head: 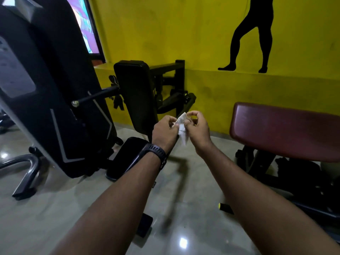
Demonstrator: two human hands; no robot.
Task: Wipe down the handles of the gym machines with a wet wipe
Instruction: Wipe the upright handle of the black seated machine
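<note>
your left hand (pixel 164 130) and right hand (pixel 198 128) meet in mid-air above the floor, fingers curled, both pinching the white wet wipe (pixel 182 134) between them; its crumpled tail hangs below your thumbs, the rest hidden by your fingers; the black machine (pixel 55 92) on your left runs off the frame; its handle bar (pixel 95 95) disappears behind a black pad (pixel 136 92); the maroon bench pad (pixel 285 131) is cut off at the right.

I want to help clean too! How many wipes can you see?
1. The white wipe is pinched between the left hand and the right hand. Others may be hidden or out of view.
</note>
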